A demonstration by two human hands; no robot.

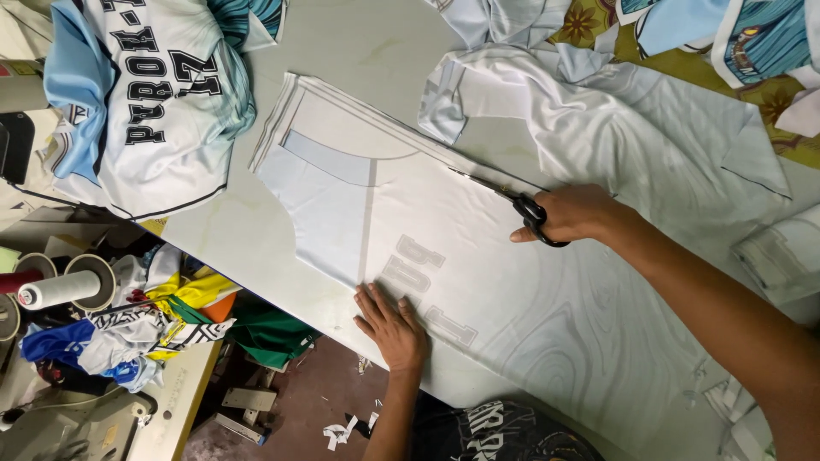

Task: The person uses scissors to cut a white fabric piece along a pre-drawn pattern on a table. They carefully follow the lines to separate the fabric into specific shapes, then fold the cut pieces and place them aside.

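Left hand (391, 324) presses flat, fingers spread, on the pale fabric panel (410, 248) lying on the cutting table (376, 51); right hand (571, 213) grips black scissors (512, 201) at the panel's far edge, beside heaped white jerseys (598, 111)

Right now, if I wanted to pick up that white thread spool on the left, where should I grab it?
Grab the white thread spool around its middle, coming down from above. It lies on its side, so the round body faces up, and its two ends sit close to other spools. Both hands are busy: the right hand holds scissors, the left hand presses the fabric.
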